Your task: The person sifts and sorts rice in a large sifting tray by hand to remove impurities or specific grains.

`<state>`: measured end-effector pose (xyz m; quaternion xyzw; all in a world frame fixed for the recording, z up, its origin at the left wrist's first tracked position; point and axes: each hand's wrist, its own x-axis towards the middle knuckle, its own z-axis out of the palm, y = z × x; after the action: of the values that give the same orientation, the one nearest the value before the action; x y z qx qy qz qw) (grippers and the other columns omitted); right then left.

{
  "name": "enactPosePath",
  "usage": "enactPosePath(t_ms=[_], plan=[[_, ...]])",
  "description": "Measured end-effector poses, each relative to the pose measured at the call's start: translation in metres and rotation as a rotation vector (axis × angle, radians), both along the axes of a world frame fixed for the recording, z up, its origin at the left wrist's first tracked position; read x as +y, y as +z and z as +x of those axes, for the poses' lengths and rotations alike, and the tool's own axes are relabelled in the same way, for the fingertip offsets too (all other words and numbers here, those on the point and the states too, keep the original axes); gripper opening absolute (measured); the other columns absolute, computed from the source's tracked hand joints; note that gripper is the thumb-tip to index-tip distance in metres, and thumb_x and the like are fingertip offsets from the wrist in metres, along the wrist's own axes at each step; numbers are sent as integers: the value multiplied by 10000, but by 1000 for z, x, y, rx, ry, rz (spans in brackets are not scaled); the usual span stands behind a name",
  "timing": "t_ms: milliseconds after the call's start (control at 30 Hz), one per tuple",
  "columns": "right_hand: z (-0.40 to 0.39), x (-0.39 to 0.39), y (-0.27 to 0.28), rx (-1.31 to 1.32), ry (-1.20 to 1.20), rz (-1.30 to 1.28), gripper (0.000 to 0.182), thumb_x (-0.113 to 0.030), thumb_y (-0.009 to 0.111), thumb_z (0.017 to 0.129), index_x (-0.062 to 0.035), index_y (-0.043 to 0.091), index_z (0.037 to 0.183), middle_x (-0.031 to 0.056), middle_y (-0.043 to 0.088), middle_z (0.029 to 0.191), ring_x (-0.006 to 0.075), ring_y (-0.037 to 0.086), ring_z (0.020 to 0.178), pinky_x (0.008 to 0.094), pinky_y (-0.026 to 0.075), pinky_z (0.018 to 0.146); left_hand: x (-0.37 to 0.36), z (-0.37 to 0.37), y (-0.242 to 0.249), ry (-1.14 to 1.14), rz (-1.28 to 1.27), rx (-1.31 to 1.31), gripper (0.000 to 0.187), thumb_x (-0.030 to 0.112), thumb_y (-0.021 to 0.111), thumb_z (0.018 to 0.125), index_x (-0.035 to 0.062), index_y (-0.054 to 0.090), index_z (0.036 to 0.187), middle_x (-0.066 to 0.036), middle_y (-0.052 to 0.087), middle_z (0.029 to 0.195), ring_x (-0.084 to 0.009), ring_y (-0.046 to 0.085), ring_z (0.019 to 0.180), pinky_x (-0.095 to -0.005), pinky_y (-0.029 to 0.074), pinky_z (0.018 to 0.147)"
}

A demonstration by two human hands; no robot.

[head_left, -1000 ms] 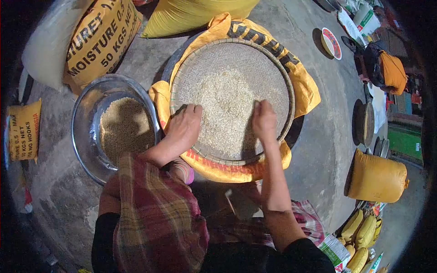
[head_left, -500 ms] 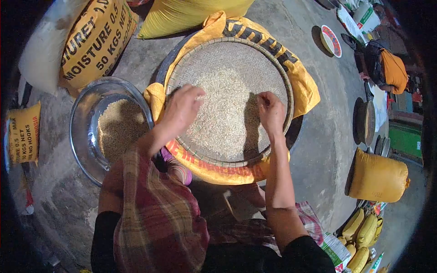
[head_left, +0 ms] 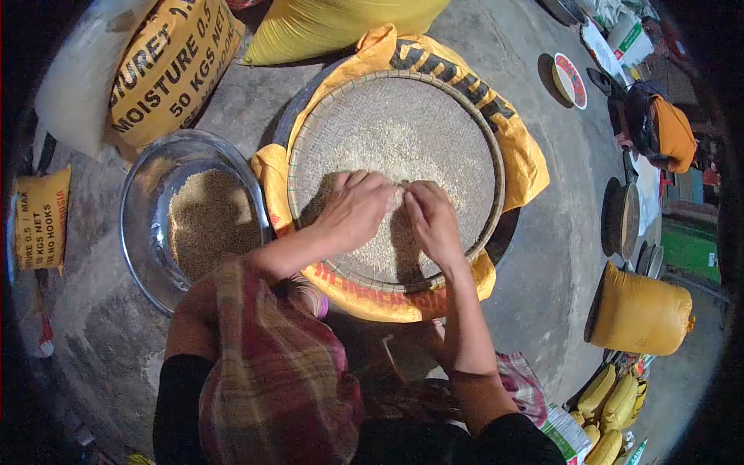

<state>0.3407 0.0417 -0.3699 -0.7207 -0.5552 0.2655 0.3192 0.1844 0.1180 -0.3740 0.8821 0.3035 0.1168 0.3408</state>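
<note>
Both hands are over a round woven winnowing tray that holds a spread of pale grain. My left hand is low over the grain, its fingers curled and their tips facing right. Close beside it, my right hand has thumb and forefinger pressed together, the tips almost meeting those of the left. Whatever lies between the fingers is too small to make out. An orange printed sack lies beneath the tray and shows around its rim.
Left of the tray stands a steel basin with brownish grain. Full sacks stand behind it, with a yellow one at the top. On the right are a patterned bowl, a yellow sack and bananas.
My hands have come together from the tray's two sides to its middle. The grain looks thinner and more scattered around them. The view has shifted slightly.
</note>
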Motion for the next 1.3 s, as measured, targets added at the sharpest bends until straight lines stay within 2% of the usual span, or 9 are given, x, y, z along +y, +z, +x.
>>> enactPosePath(t_ms=[67, 267, 400, 500, 900, 1100, 1167, 1233, 1300], plan=[[1, -18, 10, 35, -45, 135, 175, -98, 565, 837, -15, 613, 982, 162, 587, 915, 317, 559, 847, 386, 435, 767, -10, -17, 9, -58, 124, -182, 282, 62, 583, 783, 31, 572, 1063, -130, 515, 1052, -306, 473, 1032, -405, 344, 878], [47, -47, -31, -223, -499, 34, 118, -38, 576, 810, -13, 618, 916, 154, 572, 834, 291, 580, 763, 364, 460, 693, 14, -43, -5, 187, 57, -124, 270, 30, 599, 772, 20, 564, 1039, -141, 514, 1040, -315, 502, 989, -386, 395, 853], [43, -28, -36, -312, -289, 136, 145, 9, 556, 790, -6, 619, 920, 166, 572, 825, 346, 574, 762, 375, 463, 696, 20, -29, -18, 239, 83, -99, 234, 28, 599, 768, -7, 576, 998, -162, 518, 992, -327, 507, 963, -380, 417, 838], [25, -8, -11, -105, -183, 22, 126, -19, 582, 785, -19, 636, 898, 161, 572, 816, 315, 584, 740, 360, 463, 679, 15, -13, -3, 97, -76, -190, 213, 30, 587, 772, -19, 600, 979, -165, 531, 963, -323, 524, 933, -389, 426, 832], [22, 27, -25, -45, -104, 41, 109, -112, 643, 794, -9, 610, 812, 112, 573, 739, 223, 558, 672, 319, 449, 636, 43, 18, -22, 17, 72, -144, 74, 99, 630, 774, 28, 609, 773, -122, 560, 755, -316, 557, 787, -394, 445, 708], [33, -6, -15, 526, -325, -33, 148, -136, 539, 907, -4, 510, 847, 41, 587, 772, 120, 541, 676, 234, 437, 604, 42, 1, -13, 111, -160, -216, 96, 111, 621, 811, 25, 582, 828, -94, 562, 740, -220, 576, 725, -318, 456, 654], [25, -9, -8, 1034, -409, -23, 105, -113, 522, 915, -34, 516, 846, 34, 574, 824, 88, 526, 700, 215, 430, 642, 44, -1, -23, 256, -634, -303, 94, 86, 580, 840, 7, 565, 889, -108, 592, 789, -163, 579, 712, -309, 473, 655], [21, -9, -8, 1023, -372, -45, 71, -87, 516, 912, -32, 524, 868, 31, 576, 830, 98, 544, 717, 222, 444, 657, 46, -2, -24, 255, -785, -388, 111, 83, 573, 845, 14, 566, 932, -90, 594, 778, -135, 572, 704, -297, 478, 651], [18, -7, -12, 715, -224, -77, 62, -85, 540, 896, -24, 538, 910, 21, 577, 838, 91, 538, 729, 224, 446, 647, 49, 1, -26, 253, -935, -473, 138, 81, 566, 849, 21, 568, 974, -73, 596, 768, -107, 565, 695, -284, 482, 647]])
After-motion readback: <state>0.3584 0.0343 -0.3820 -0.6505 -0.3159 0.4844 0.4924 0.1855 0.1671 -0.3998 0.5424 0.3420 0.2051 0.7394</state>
